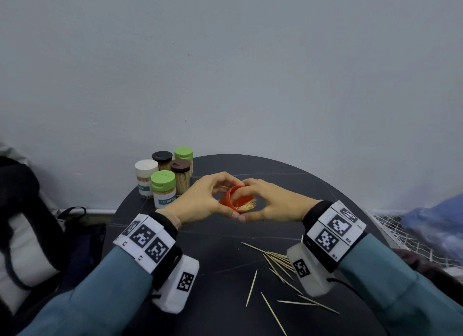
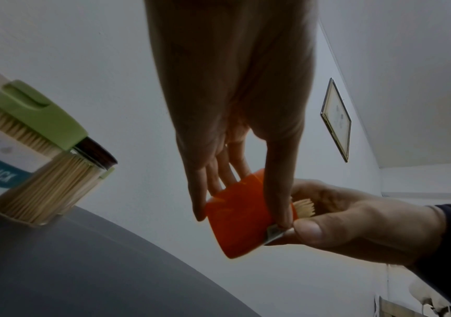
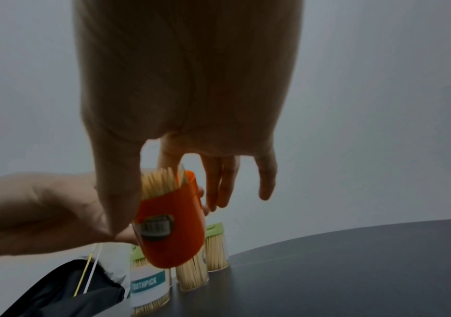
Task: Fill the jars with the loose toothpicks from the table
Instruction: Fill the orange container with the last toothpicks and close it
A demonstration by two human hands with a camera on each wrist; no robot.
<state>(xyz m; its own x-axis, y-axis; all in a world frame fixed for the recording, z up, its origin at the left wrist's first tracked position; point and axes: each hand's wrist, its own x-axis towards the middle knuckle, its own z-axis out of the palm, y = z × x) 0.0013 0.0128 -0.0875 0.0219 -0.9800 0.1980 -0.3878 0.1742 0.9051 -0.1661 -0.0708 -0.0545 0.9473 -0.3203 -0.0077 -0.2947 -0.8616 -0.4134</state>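
An orange cap (image 1: 231,198) is held above the round dark table (image 1: 213,273) between both hands. My left hand (image 1: 223,198) grips the cap, thumb below and fingers over the top (image 2: 242,218). My right hand (image 1: 246,201) grips the clear jar at the cap's mouth (image 3: 164,214). A bundle of toothpicks (image 1: 249,205) shows in that jar, their tips sticking out of the orange (image 3: 159,182). How far the cap sits on the jar I cannot tell. Loose toothpicks (image 1: 275,260) lie scattered near the table's front right, under my right wrist.
Several capped jars full of toothpicks (image 1: 162,175) stand at the table's back left, close to my left hand. A dark bag (image 1: 25,223) sits left of the table. Netting and blue cloth (image 1: 426,230) lie to the right. A grey wall is behind.
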